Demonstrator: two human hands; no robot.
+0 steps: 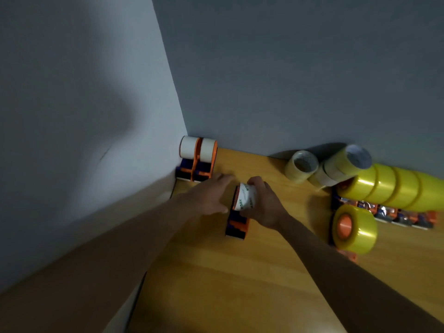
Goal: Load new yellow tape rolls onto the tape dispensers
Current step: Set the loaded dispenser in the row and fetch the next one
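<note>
Gripping a white cardboard core (245,197) printed with green lettering, the right hand (265,203) curls its fingers and thumb round it where it sits on the orange and dark blue tape dispenser (236,222) in the middle of the wooden table (240,280). Just left of that grip, the left hand (209,195) lies with fingers straight and loosely spread, its thumb against the dispenser's side and its fingertips reaching away from the person. Beyond the left hand, in the corner where the walls meet, stand two more dispensers (198,159) carrying white cores. Right of the grip, well apart, a yellow tape roll (354,228) sits on an orange hub, with a row of yellow rolls (394,187) lying behind it over several more dispensers. Farther back right, three paler, thinner rolls (326,164) rest near the wall, one upright, two leaning.
</note>
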